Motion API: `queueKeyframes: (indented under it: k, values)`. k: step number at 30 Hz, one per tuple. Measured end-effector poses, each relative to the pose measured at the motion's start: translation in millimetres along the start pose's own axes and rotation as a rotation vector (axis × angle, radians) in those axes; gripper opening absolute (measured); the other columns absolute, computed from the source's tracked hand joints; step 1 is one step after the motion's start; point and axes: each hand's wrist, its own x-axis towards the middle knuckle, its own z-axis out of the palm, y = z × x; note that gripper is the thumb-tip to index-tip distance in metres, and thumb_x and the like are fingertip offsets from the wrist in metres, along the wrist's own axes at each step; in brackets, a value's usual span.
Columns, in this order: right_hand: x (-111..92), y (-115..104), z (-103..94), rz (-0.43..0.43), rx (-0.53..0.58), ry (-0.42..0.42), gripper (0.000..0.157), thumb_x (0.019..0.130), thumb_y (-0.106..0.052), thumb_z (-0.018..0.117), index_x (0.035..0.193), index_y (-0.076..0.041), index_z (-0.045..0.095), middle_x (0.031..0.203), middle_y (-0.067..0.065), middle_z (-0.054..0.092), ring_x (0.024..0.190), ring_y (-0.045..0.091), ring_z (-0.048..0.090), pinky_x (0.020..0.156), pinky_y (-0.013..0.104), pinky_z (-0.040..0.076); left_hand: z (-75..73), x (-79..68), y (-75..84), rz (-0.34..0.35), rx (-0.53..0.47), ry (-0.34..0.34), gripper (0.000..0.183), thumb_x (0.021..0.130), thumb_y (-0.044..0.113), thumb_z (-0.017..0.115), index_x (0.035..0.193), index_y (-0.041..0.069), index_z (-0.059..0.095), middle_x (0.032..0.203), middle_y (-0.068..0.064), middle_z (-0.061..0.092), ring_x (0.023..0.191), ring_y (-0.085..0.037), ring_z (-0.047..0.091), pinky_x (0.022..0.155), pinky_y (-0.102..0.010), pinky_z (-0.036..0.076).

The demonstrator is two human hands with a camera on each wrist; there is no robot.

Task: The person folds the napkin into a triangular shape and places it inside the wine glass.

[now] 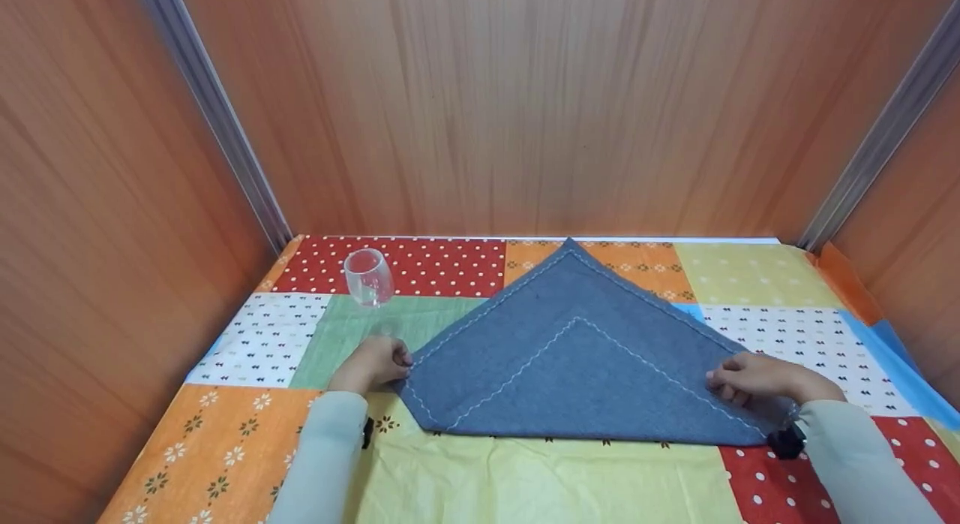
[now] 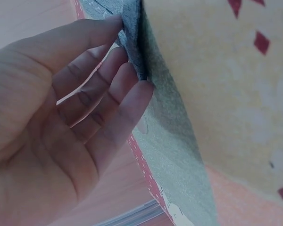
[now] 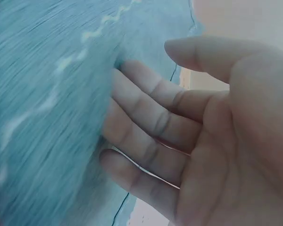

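A blue-grey cloth [image 1: 525, 389] with wavy white stitching lies folded, its point toward the back wall and a long straight edge toward me. At its left end, my left hand [image 1: 379, 362] pinches the cloth's edge between thumb and fingers, as the left wrist view shows. My right hand [image 1: 761, 377] is over the right end of the cloth. In the right wrist view, the fingertips [image 3: 127, 122] of that hand touch a raised edge of the cloth, some partly hidden by it, while the thumb [image 3: 193, 54] stands apart.
A clear stemless glass [image 1: 369, 276] stands behind my left hand, left of the cloth. Beneath everything is a patchwork tablecloth [image 1: 225, 449]. Wood-grain panels [image 1: 525, 111] with metal corner strips enclose the back and both sides.
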Motion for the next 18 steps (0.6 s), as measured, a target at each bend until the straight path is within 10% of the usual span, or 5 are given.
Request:
queueKeyframes:
  k: [18]
  values:
    - [82.1, -58.9, 14.8, -0.163, -0.047, 0.176, 0.046, 0.095, -0.030, 0.071, 0.124, 0.004, 0.060, 0.113, 0.014, 0.064, 0.103, 0.029, 0.060, 0.089, 0.050, 0.050, 2.0, 1.9, 0.3, -0.081, -0.086, -0.009, 0.008, 0.087, 0.000, 0.075, 0.092, 0.004, 0.071, 0.083, -0.005, 0.063, 0.075, -0.018, 0.061, 0.067, -0.033, 0.054]
